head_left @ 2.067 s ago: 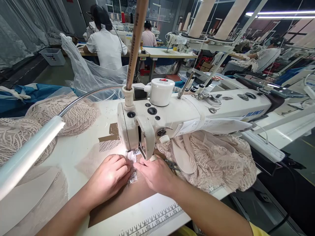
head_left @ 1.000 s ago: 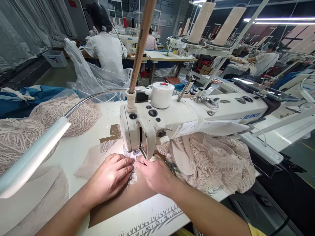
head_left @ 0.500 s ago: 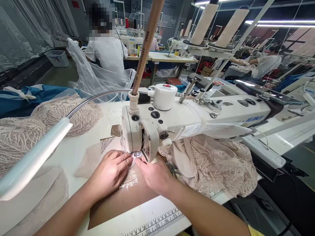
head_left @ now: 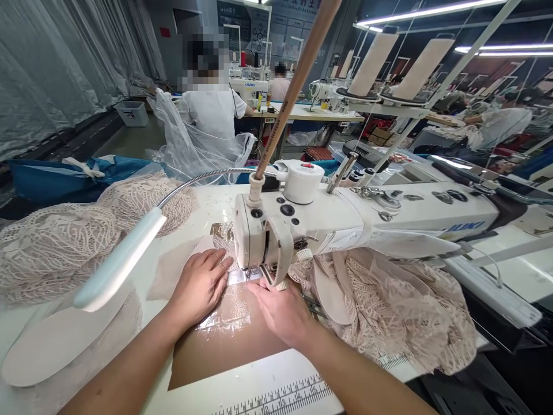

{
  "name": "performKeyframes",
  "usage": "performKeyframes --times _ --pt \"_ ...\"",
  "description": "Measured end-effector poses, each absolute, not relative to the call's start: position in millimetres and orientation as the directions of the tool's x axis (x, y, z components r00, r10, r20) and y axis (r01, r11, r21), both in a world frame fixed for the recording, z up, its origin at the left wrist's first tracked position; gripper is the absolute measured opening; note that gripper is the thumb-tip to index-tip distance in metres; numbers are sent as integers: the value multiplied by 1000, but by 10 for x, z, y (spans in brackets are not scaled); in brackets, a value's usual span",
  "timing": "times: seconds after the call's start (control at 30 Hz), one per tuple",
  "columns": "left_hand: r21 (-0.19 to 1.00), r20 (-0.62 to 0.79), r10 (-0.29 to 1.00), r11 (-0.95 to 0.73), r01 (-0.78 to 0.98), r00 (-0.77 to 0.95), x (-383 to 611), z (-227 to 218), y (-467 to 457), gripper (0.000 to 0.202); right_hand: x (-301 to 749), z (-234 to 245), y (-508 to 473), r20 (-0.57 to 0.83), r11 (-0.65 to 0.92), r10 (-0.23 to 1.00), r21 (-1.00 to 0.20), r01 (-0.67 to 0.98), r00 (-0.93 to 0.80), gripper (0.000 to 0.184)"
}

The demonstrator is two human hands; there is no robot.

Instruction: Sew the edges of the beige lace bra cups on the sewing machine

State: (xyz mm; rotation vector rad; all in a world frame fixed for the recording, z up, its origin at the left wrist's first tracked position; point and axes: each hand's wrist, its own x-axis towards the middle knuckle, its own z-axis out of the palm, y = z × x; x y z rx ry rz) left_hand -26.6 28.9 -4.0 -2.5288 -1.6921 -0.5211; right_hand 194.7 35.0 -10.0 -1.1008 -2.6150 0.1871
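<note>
My left hand (head_left: 203, 285) lies flat, fingers stretched out, on a pale beige lace piece (head_left: 222, 245) just left of the sewing machine's (head_left: 298, 213) needle area. My right hand (head_left: 280, 308) is curled close to the presser foot (head_left: 249, 273), its thumb side pointing at it. The machine head partly hides its fingers, and what they pinch cannot be made out. Beyond that hand, bunched beige lace fabric (head_left: 401, 300) spreads over the right of the table. A brown sheet with clear tape (head_left: 228, 351) covers the machine bed below both hands.
A lamp (head_left: 121, 259) on a flexible metal neck reaches over the left side. Lace bundles (head_left: 56, 248) and a pale oval piece (head_left: 64, 346) lie there. A wooden rod (head_left: 298, 86) rises from the machine head. Thread cones (head_left: 374, 63) stand behind. A co-worker in white (head_left: 211, 112) sits ahead.
My left hand has drawn back from the needle area to the left, and its fingers have spread flat. My right hand stays by the presser foot. The camera view has shifted.
</note>
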Motion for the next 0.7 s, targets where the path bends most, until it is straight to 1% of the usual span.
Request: performKeyframes --times 0.13,0.33,0.43,0.53,0.6,0.7 --pt "128 300 923 -287 949 239 -345 -81 310 28 1951 -127 347 239 714 700 -232 660 -673 34" --pt "86 275 960 -89 992 63 -409 -117 298 36 1962 -136 355 255 725 688 -212 655 -679 38" --pt "64 235 972 -19 998 3 -444 -10 200 38 1970 -143 362 254 743 669 -221 631 -698 38" --pt "52 194 978 71 996 -80 -620 218 -36 41 1983 -151 362 252 748 663 -235 620 -705 38" --pt "48 186 959 207 977 -212 -863 384 -268 43 1991 -156 359 256 751 661 -233 618 -706 38" --pt "36 171 854 493 869 -491 -1332 521 -677 53 1996 -155 354 263 752 659 -225 619 -705 37"
